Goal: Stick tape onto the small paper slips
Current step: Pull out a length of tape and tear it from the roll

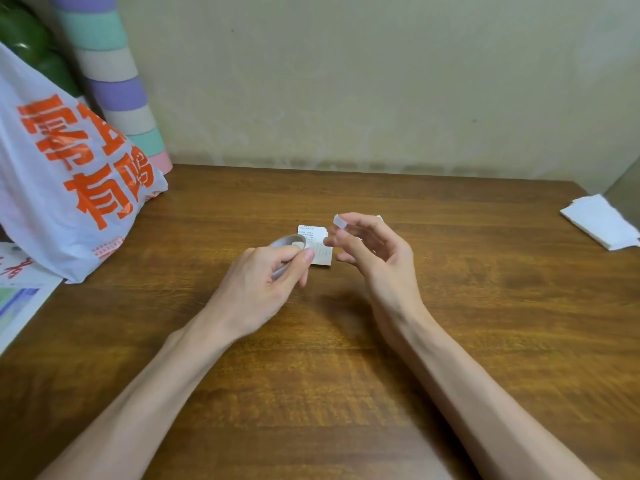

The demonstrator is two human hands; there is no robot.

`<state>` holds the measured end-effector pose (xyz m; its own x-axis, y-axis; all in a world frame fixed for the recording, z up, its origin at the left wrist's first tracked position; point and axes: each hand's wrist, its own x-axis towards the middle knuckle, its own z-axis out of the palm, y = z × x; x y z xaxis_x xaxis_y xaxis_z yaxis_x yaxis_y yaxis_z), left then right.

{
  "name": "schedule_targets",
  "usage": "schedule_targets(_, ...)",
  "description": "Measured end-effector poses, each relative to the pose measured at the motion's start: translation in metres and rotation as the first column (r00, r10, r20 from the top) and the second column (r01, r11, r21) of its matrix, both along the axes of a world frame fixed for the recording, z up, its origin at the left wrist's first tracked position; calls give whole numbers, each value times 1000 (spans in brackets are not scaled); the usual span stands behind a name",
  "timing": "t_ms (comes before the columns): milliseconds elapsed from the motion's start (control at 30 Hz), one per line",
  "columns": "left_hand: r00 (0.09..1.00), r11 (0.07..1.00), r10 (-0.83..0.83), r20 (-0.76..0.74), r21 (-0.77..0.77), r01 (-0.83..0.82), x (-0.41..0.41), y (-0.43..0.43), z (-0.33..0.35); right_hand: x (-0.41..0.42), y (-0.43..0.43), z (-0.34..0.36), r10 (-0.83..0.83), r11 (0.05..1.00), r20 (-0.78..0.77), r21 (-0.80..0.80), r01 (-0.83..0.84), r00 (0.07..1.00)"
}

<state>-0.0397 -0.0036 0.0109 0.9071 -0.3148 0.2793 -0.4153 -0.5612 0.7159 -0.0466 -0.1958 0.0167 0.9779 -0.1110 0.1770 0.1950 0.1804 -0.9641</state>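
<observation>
brown wood grain fills the head view, and both hands are up over the middle of the tabletop (450,341). the left hand (263,282) has its fingers and thumb curled round a roll of tape (287,241), gripping it at a tilt just above the wood. the right hand (377,258) sits beside it, palm turned inward, fingers loosely curled and spread. a short strip of tape (340,222) clings to the tip of its top finger, with the thumb below and apart from it, so nothing is pinched. between the two hands, flat on the tabletop, lies a small stack of paper slips (323,254), white with fine print too small to read. the roll overlaps its left edge from this angle; whether they touch, cannot tell.

off to the left, a white plastic bag (69,174) with big orange characters slumps on the tabletop. behind it a tall tube (114,81) banded in purple, mint, beige and pink leans against the wall. printed sheets (17,306) poke out under the bag at the left edge. far right, a stack of white paper (599,221) rests near the corner.
</observation>
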Motion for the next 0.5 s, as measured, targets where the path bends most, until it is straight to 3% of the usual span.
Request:
schedule_targets(133, 983, 982, 161, 87, 87, -168, 4, 3, -4, 3, -2, -2, -8, 999, -10, -33, 8, 1000)
schedule_targets(267, 980, 980, 197, 20, -10, -196, 5, 0, 0, 4, -4, -3, -19, 999, -12, -42, 19, 1000)
schedule_targets(400, 967, 958, 128, -222, -224, -178, 4, -1, 4, 4, -4, -4, -21, 999, -22, -49, 20, 1000)
schedule_targets(500, 880, 939, -17, -474, -310, -149, 4, -2, 9, 4, -2, -4, -17, 998, -23, -54, 16, 1000)
